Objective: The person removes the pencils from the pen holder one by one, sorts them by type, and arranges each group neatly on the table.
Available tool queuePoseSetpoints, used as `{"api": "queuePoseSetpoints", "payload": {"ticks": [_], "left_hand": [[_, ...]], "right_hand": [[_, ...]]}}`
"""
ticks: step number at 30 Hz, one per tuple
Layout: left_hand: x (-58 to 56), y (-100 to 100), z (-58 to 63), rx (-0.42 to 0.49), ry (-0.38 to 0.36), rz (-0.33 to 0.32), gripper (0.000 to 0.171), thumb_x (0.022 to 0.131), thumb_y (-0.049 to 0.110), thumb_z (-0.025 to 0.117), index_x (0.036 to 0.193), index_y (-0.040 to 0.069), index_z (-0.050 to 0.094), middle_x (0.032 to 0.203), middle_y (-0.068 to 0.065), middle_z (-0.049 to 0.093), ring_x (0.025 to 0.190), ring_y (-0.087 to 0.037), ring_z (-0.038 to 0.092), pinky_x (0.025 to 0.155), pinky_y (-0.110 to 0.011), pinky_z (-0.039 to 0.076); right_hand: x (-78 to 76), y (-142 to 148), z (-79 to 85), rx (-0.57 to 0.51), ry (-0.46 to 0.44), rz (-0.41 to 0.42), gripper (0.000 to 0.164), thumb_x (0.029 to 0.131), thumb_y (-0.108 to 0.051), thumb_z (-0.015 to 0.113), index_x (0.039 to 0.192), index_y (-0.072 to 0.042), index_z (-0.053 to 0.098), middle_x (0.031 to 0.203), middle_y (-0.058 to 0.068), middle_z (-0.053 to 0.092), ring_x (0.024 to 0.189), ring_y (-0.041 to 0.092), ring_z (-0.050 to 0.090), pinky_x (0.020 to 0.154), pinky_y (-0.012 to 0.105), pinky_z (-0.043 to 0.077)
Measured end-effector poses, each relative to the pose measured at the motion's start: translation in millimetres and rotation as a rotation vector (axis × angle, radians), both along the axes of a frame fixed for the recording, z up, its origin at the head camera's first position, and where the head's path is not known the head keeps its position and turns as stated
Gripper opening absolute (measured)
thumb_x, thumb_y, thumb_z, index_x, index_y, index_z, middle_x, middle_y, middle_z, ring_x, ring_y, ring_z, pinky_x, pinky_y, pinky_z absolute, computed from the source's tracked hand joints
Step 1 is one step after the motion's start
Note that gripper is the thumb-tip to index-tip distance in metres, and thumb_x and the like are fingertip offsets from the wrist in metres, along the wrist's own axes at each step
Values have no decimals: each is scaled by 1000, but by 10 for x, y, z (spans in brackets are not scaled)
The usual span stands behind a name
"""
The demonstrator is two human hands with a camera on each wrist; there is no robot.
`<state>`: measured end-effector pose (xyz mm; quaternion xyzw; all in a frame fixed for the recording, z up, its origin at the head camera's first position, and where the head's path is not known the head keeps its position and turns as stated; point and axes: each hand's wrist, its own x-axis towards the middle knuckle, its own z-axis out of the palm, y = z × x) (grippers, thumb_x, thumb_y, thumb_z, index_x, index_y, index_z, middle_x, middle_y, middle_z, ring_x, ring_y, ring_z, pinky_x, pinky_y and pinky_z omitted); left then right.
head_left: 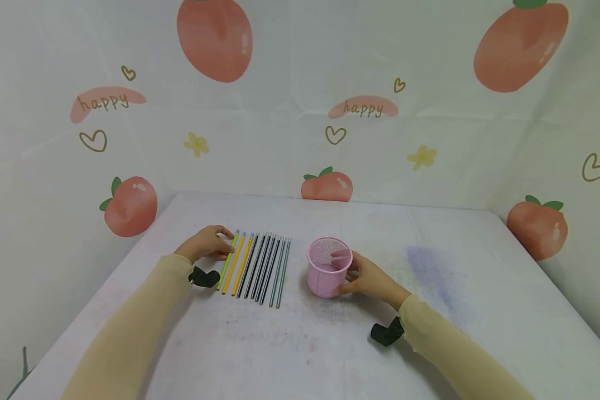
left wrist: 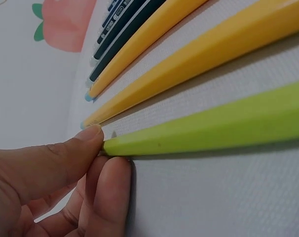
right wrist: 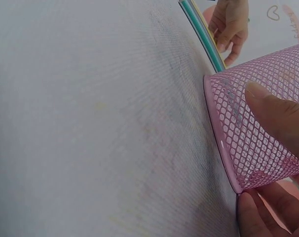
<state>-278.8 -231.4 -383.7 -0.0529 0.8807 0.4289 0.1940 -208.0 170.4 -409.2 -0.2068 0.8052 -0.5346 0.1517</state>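
Observation:
At the left end of a pencil row, my left hand (head_left: 206,244) pinches the far end of a light green pencil (left wrist: 213,124) between thumb and finger. The pencil (head_left: 225,267) lies along the table, beside two yellow pencils (head_left: 234,263). My right hand (head_left: 372,282) grips a pink mesh pen holder (head_left: 325,284) from its right side. In the right wrist view, the thumb presses the mesh wall (right wrist: 233,118) and other fingers are partly hidden behind it. The holder stands upright on the table, its mouth facing up; inside, no pencil shows.
Right of the yellow pencils lie several dark pencils (head_left: 255,266) and two teal ones (head_left: 284,272), side by side. The white-covered table (head_left: 300,355) has a bluish stain (head_left: 432,278) at right. Behind it hangs a printed cloth (head_left: 270,139).

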Motion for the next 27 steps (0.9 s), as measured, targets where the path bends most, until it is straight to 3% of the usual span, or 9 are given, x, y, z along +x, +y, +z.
{"api": "queuePoseSetpoints", "payload": {"ticks": [27], "left_hand": [[31,-43,87,60,-31,17,50,89,5,67,132,-5,43,91,-9,62,62,-6,59,62,-20,55]], "right_hand": [[-37,2,-14,1,13,18,89,69,-10,87,143,-7,39,137,17,51,130,32,48,109,44,40]]}}
